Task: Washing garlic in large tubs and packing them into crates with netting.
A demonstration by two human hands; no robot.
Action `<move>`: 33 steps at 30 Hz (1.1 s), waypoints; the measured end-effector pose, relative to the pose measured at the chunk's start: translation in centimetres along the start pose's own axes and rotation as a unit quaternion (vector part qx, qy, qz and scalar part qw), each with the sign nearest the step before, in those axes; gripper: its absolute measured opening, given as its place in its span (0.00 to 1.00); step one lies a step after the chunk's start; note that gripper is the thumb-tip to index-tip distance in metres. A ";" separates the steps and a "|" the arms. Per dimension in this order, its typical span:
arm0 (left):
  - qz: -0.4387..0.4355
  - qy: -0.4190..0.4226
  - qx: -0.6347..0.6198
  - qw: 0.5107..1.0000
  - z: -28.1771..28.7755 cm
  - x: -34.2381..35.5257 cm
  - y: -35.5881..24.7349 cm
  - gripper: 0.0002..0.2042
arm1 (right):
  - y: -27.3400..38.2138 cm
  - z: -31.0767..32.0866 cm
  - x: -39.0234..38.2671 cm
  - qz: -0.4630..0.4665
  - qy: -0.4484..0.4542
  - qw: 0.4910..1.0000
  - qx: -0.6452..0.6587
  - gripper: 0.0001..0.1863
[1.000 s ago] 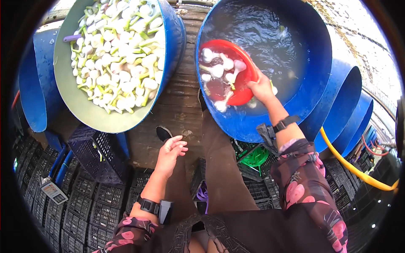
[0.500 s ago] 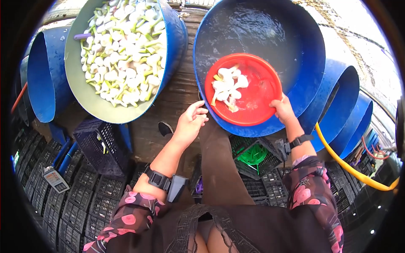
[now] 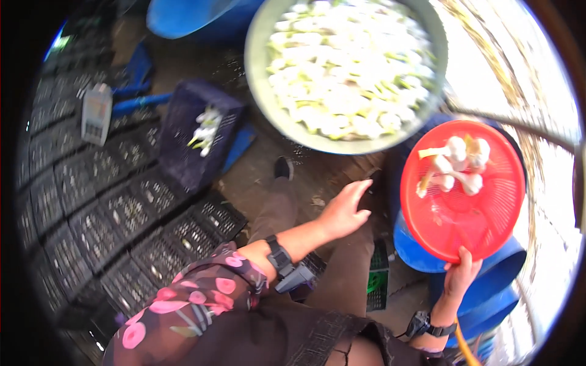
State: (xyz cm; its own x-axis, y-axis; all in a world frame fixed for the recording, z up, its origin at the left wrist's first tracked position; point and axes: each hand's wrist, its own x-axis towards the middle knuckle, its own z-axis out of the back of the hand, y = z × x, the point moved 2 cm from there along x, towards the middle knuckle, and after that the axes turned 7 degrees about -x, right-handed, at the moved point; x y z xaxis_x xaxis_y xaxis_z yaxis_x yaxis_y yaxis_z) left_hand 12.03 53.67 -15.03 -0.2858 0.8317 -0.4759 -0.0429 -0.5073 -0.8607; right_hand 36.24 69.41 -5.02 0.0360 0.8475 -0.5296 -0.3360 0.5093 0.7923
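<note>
My right hand (image 3: pixel 461 274) grips the near rim of a red plastic colander (image 3: pixel 473 229), thumb on top. Several white garlic bulbs (image 3: pixel 455 163) with short stems lie in its far left part. My left hand (image 3: pixel 346 210) is in the air left of the colander, fingers stretched out, holding nothing. Beyond it stands a wide blue tub with a pale inside (image 3: pixel 360 146), heaped with trimmed garlic (image 3: pixel 348 73). The blue water tub is mostly hidden under the colander.
A dark purple crate (image 3: pixel 177 146) with a few garlic bulbs stands to the left, near a small scale display (image 3: pixel 96 116). Rows of black crates (image 3: pixel 122 213) cover the left floor. More blue barrels (image 3: pixel 482 314) and a yellow hose (image 3: pixel 467 351) are at lower right.
My view has swung, so the garlic tub now appears further right. The colander has been lifted from over the water tub, still in my right hand. My left hand's fingers have straightened.
</note>
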 end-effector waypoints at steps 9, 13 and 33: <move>-0.141 -0.212 0.233 0.939 15.6 -4.6 -3.4 0.33 | 6.0 -32.9 -8.7 0.093 0.238 0.965 -0.056 0.14; -0.023 -0.403 0.011 0.915 24.3 -4.5 8.1 0.28 | 3.4 -47.7 -16.5 0.405 0.255 0.852 -0.213 0.30; -0.107 -0.228 -0.149 0.956 22.2 -1.8 5.0 0.25 | 4.1 -35.5 -8.0 0.418 0.075 0.905 -0.023 0.26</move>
State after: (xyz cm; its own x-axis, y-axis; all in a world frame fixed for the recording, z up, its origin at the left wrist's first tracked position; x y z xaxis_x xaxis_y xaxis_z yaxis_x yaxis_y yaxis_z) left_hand -8.89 44.65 -14.51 -0.6909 0.6907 -0.2135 0.1079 -0.1935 -0.9751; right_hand 1.13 59.42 -8.35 -0.3754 0.9023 0.2120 -0.2257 -0.3108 0.9233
